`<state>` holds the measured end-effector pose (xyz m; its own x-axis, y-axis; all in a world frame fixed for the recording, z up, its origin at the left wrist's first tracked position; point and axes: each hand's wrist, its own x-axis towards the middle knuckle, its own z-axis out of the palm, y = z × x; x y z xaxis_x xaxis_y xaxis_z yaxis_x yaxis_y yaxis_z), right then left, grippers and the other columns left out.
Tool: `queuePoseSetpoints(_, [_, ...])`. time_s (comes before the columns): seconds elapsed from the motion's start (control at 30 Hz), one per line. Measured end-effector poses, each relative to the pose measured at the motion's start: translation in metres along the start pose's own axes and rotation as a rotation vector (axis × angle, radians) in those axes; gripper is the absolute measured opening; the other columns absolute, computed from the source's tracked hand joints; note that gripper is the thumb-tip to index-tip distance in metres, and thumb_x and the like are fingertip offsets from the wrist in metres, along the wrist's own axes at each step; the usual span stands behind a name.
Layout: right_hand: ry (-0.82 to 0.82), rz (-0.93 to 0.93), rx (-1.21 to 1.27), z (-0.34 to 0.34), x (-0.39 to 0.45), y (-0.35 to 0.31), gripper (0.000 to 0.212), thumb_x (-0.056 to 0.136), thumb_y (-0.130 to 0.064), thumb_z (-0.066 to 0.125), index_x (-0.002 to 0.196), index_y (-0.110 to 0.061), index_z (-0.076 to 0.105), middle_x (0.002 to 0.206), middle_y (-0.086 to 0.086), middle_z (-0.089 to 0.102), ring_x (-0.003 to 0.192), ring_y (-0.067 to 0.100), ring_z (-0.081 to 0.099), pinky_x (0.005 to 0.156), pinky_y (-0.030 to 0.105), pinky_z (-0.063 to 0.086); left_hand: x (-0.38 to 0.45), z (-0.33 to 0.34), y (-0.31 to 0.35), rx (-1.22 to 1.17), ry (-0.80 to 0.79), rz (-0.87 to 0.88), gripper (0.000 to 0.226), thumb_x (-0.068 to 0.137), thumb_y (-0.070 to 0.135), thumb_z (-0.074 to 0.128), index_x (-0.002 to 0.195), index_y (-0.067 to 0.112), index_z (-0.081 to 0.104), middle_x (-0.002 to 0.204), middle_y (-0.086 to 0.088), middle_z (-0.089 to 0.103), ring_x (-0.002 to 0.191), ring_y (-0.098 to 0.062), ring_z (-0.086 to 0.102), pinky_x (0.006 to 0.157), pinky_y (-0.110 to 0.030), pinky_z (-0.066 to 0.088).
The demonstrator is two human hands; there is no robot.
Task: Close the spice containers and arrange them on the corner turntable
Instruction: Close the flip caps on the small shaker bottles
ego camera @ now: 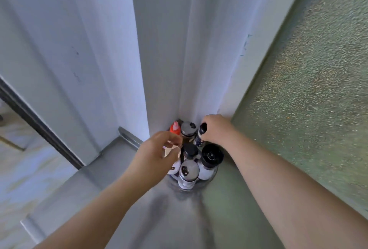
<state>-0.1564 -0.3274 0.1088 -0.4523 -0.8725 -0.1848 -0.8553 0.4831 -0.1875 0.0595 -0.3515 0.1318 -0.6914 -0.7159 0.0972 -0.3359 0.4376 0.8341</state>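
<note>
Looking down into the corner of a steel counter, you can see the turntable tucked right where the white walls meet, and it's packed with spice containers, all standing with their long axes more or less vertical and caps pointing up. At the near edge of the turntable there's a shaker with a silver lid, and just right of it a jar with a big black cap. Between those two and a bit further back sits a small black-capped bottle. At the far side of the turntable, against the wall, are a red-tipped bottle and next to it a dark jar with a grey flip lid. The right hand is at the far right of the turntable, fingers closed around a slim bottle with a black cap; that one leans a little, top tilted away toward the wall. The left hand hangs over the left side of the turntable with fingers curled loosely and nothing clearly in its grip. It hides some whitish container beneath it, can't tell what. Right of the turntable, past the wall edge, there's a frosted green glass pane. Picture's a bit motion-blurred, so labels are unreadable.
</note>
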Motion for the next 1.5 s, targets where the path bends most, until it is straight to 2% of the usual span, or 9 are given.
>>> queuePoseSetpoints(0.17, [-0.177, 0.061, 0.025, 0.026, 0.006, 0.005, 0.018, 0.075, -0.025, 0.063, 0.065, -0.012, 0.055, 0.067, 0.007, 0.058, 0.073, 0.028, 0.057, 0.06, 0.028, 0.043, 0.017, 0.007, -0.013, 0.019, -0.055, -0.023, 0.017, 0.084, 0.015, 0.058, 0.096, 0.027, 0.062, 0.096, 0.014, 0.062, 0.093, -0.002, 0.058, 0.082, -0.016, 0.046])
queuePoseSetpoints(0.27, [-0.251, 0.091, 0.088, 0.031, 0.004, 0.006, 0.025, 0.077, -0.028, 0.06, 0.058, -0.018, 0.047, 0.064, 0.001, 0.053, 0.078, 0.024, 0.056, 0.058, 0.027, 0.039, 0.022, 0.015, -0.018, 0.018, -0.065, -0.041, 0.02, 0.084, 0.014, 0.058, 0.103, 0.022, 0.063, 0.1, 0.009, 0.062, 0.091, -0.003, 0.058, 0.076, -0.006, 0.041])
queuePoseSetpoints(0.33, [-0.318, 0.096, 0.108, 0.03, 0.002, 0.008, 0.013, 0.082, -0.034, 0.058, 0.076, -0.022, 0.06, 0.084, 0.0, 0.062, 0.096, 0.02, 0.056, 0.068, 0.023, 0.043, 0.022, 0.021, -0.02, 0.022, -0.062, -0.051, 0.021, 0.084, 0.013, 0.058, 0.103, 0.021, 0.063, 0.097, 0.008, 0.061, 0.087, -0.001, 0.057, 0.068, 0.001, 0.037])
queuePoseSetpoints(0.4, [-0.358, 0.101, 0.116, 0.024, -0.004, 0.006, 0.043, 0.087, -0.04, 0.054, 0.123, -0.016, 0.057, 0.133, 0.007, 0.056, 0.124, 0.024, 0.049, 0.094, 0.028, 0.04, 0.021, 0.025, -0.018, 0.022, -0.065, -0.047, 0.022, 0.084, 0.012, 0.059, 0.104, 0.019, 0.063, 0.097, 0.007, 0.061, 0.087, -0.006, 0.057, 0.066, 0.002, 0.037])
queuePoseSetpoints(0.73, [0.139, 0.175, 0.041, -0.023, -0.144, 0.085, 0.054, 0.088, -0.037, 0.054, 0.137, -0.018, 0.042, 0.136, 0.004, 0.049, 0.124, 0.027, 0.045, 0.102, 0.039, 0.039, 0.007, 0.091, 0.043, -0.055, -0.093, 0.14, 0.023, 0.08, 0.003, 0.058, 0.096, 0.019, 0.063, 0.083, 0.02, 0.058, 0.082, 0.005, 0.057, 0.07, -0.003, 0.043])
queuePoseSetpoints(0.9, [0.131, 0.572, 0.027, -0.017, -0.228, 0.166, 0.06, 0.087, -0.034, 0.057, 0.139, -0.013, 0.035, 0.137, 0.01, 0.043, 0.124, 0.031, 0.042, 0.102, 0.04, 0.04, -0.008, 0.176, 0.067, -0.044, -0.395, 0.214, 0.026, 0.081, 0.009, 0.058, 0.105, 0.018, 0.058, 0.09, 0.014, 0.058, 0.074, 0.002, 0.055, 0.07, -0.009, 0.04])
queuePoseSetpoints(1.07, [0.109, 0.935, 0.371, 0.024, -0.267, 0.225, 0.065, 0.09, -0.04, 0.053, 0.139, -0.004, 0.03, 0.133, 0.018, 0.048, 0.122, 0.034, 0.047, 0.092, 0.034, 0.041, -0.014, 0.258, 0.077, 0.036, -0.6, 0.121, 0.043, 0.079, 0.015, 0.064, 0.119, 0.015, 0.049, 0.12, 0.001, 0.058, 0.101, -0.017, 0.057, 0.083, -0.024, 0.043])
queuePoseSetpoints(1.27, [0.201, 0.952, 0.696, 0.069, -0.247, 0.252, 0.053, 0.09, -0.042, 0.054, 0.126, -0.004, 0.046, 0.121, 0.016, 0.061, 0.112, 0.034, 0.058, 0.093, 0.041, 0.047, -0.001, 0.343, 0.075, 0.022, -0.662, 0.044, 0.072, 0.072, 0.021, 0.074, 0.133, 0.013, 0.037, 0.135, -0.006, 0.052, 0.122, -0.024, 0.05, 0.095, -0.029, 0.038])
queuePoseSetpoints(1.5, [0.482, 0.795, 0.601, 0.071, -0.248, 0.238, 0.021, 0.086, -0.021, 0.062, 0.103, -0.01, 0.06, 0.099, 0.01, 0.068, 0.094, 0.028, 0.062, 0.067, 0.027, 0.036, -0.013, 0.369, 0.072, -0.161, -0.63, -0.074, 0.043, 0.069, 0.013, 0.076, 0.109, 0.013, 0.061, 0.1, -0.007, 0.068, 0.092, -0.022, 0.06, 0.079, -0.029, 0.042])
